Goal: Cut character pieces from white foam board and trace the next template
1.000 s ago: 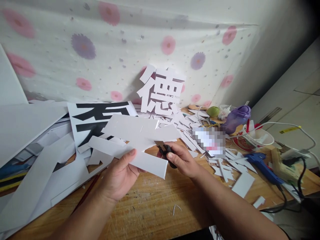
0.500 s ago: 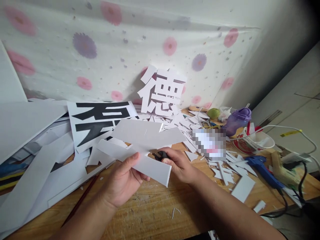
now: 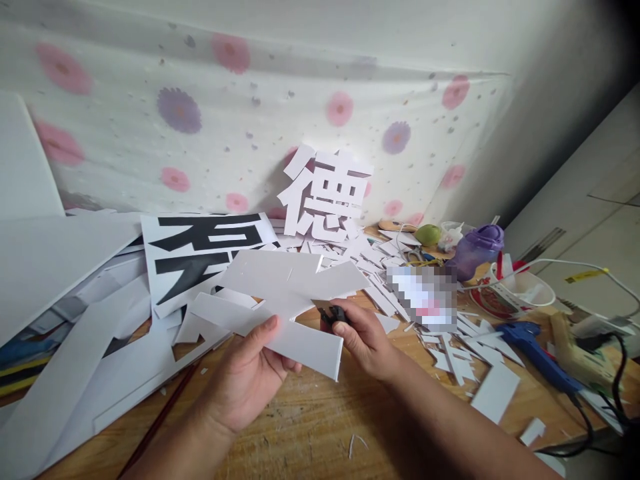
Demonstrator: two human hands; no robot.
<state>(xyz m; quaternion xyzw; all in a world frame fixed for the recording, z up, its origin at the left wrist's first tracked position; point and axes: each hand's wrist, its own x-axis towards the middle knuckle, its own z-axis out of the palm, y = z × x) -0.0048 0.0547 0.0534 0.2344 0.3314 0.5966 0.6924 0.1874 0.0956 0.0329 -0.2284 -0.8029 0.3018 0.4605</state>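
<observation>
Cutter (image 3: 336, 315) gripped by right hand (image 3: 369, 341) is being drawn rightward, baring notch (image 3: 294, 319) in board (image 3: 283, 288) gripped by left hand (image 3: 250, 381).

Small sign-making workshop, homely look: scratched wooden worktop (image 3: 300, 427), white foam-board offcuts (image 3: 453, 359), cut-out Chinese character (image 3: 333, 200), sheet with black printed strokes (image 3: 207, 233), utility knife (image 3: 336, 313), blue glue gun (image 3: 545, 360). Flower-print sheeting (image 3: 280, 120) covers wall.
</observation>
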